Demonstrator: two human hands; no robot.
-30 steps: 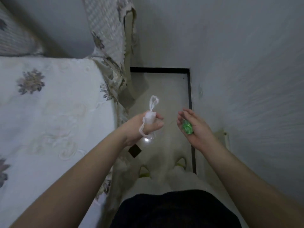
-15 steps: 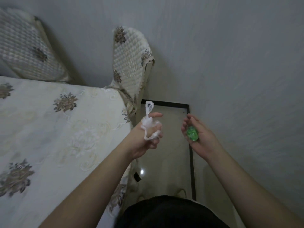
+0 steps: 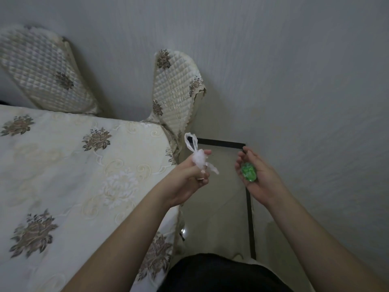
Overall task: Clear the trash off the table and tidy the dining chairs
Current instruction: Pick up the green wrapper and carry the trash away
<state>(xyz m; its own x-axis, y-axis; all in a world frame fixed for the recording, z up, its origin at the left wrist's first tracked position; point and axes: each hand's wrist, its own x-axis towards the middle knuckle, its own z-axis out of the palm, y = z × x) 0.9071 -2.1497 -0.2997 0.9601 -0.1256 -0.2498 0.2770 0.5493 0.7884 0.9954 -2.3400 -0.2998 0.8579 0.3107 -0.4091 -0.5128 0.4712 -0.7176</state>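
My left hand (image 3: 187,175) is closed around a crumpled white plastic bag (image 3: 199,158), whose loop handle sticks up above my fingers. My right hand (image 3: 255,178) is cupped palm up around a small crumpled green wrapper (image 3: 249,172). Both hands hover over the floor beside the table's right edge. The table (image 3: 63,175) wears a cream floral cloth. Two dining chairs with quilted cream covers stand at its far side, one (image 3: 174,91) by the corner and one (image 3: 42,70) at the far left.
A grey wall (image 3: 305,91) runs close along the right. Between it and the table is a narrow strip of pale floor tile (image 3: 214,207) with a dark border line. My dark clothing fills the bottom centre.
My view has tilted up, so the chair backs and more of the wall show. Both hands stay side by side with the same items in them.
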